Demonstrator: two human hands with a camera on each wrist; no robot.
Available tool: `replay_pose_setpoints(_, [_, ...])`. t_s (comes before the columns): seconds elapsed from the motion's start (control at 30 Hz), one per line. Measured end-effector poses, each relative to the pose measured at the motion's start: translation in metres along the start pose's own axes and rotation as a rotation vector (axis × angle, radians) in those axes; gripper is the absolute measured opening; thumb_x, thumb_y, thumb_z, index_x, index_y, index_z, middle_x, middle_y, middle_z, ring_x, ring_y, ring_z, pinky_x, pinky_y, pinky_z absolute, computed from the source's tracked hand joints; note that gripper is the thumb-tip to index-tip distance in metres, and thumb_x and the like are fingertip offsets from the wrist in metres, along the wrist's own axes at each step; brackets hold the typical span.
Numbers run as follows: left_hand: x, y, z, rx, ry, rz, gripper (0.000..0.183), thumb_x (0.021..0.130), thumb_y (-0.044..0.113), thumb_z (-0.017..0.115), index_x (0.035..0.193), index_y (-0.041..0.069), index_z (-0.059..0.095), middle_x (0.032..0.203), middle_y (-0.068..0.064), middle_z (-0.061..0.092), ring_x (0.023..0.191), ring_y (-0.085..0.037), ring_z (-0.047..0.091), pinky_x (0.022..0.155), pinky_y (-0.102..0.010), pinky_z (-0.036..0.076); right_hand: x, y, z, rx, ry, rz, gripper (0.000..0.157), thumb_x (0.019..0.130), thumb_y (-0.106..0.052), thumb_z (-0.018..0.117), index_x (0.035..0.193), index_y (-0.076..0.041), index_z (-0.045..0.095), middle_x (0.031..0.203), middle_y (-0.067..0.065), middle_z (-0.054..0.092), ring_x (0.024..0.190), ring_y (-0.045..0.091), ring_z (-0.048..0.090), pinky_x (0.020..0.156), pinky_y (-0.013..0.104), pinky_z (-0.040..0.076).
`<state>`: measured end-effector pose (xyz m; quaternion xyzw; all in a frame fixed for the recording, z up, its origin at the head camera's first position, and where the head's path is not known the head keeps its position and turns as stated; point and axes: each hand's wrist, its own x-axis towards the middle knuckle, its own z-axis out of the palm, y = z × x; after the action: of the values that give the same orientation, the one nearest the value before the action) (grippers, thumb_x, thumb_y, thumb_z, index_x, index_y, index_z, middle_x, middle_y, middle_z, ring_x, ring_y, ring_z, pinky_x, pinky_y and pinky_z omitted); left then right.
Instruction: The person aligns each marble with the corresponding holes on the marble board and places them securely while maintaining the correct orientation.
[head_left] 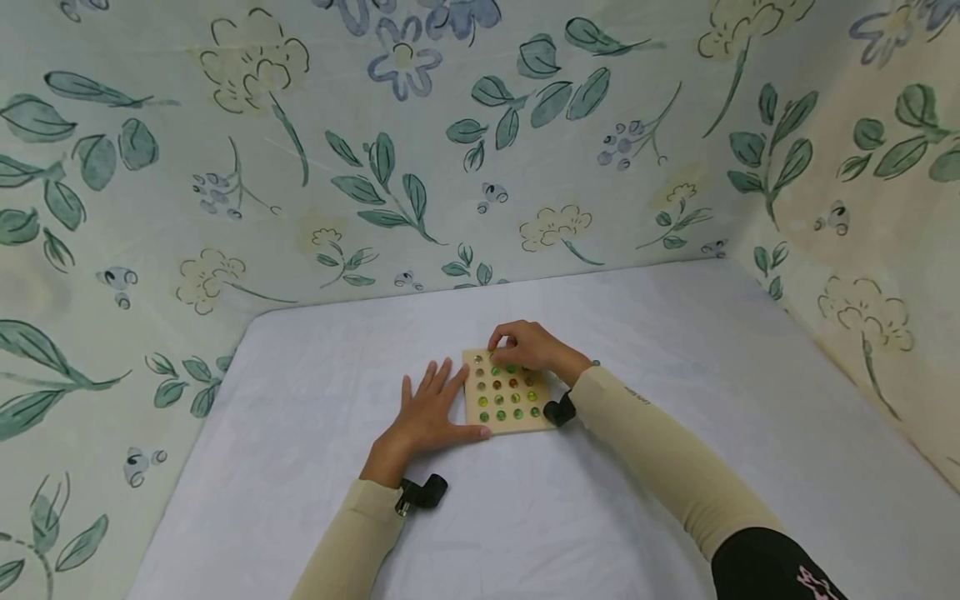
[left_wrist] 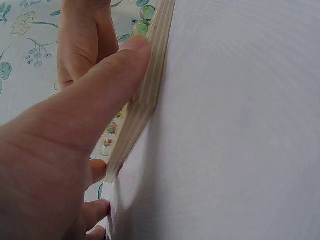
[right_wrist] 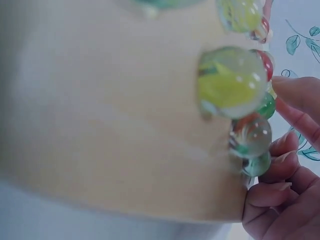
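Observation:
A square wooden board (head_left: 510, 426) carries rows of glass marbles in green, yellow and red-brown. My left hand (head_left: 427, 417) lies spread at its left side, the thumb (left_wrist: 135, 50) pressing along the near edge and the fingertips touching the left edge. My right hand (head_left: 528, 343) reaches over the far edge with bent fingers. Its thumb and fingertips pinch at a marble in the far row, which the fingers mostly hide. In the right wrist view, a yellow marble (right_wrist: 232, 82) and a swirled red-green marble (right_wrist: 251, 134) sit close to those fingers (right_wrist: 297, 95).
A white cloth (head_left: 315, 375) covers the table. Floral fabric walls (head_left: 450, 192) rise behind it and at both sides. Black wrist cameras (head_left: 431, 492) are strapped on both wrists, the right one close to the board's right edge.

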<state>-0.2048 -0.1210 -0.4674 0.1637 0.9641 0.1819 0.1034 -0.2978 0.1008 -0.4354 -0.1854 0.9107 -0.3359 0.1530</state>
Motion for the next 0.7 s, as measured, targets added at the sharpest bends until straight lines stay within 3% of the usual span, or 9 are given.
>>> replay_pose_setpoints(0.37, [0.0, 0.0, 0.004, -0.012, 0.011, 0.015, 0.113, 0.067, 0.08, 0.063, 0.156, 0.024, 0.02, 0.162, -0.006, 0.008, 0.148, -0.029, -0.003, 0.111, -0.062, -0.008, -0.003, 0.007, -0.003, 0.017, 0.025, -0.033, 0.017, 0.091, -0.025, 0.068, 0.107, -0.019, 0.068, 0.072, 0.003, 0.053, 0.065, 0.016, 0.049, 0.059, 0.026, 0.041])
replay_pose_setpoints(0.7, [0.001, 0.0, 0.001, -0.001, 0.005, 0.009, 0.112, 0.068, 0.081, 0.061, 0.156, 0.026, 0.018, 0.162, -0.006, 0.008, 0.148, -0.028, -0.004, 0.112, -0.061, -0.008, -0.016, 0.009, -0.017, 0.016, 0.046, -0.018, 0.014, 0.09, -0.023, 0.068, 0.103, -0.018, 0.064, 0.086, 0.006, 0.054, 0.074, 0.019, 0.05, 0.061, 0.028, 0.042])
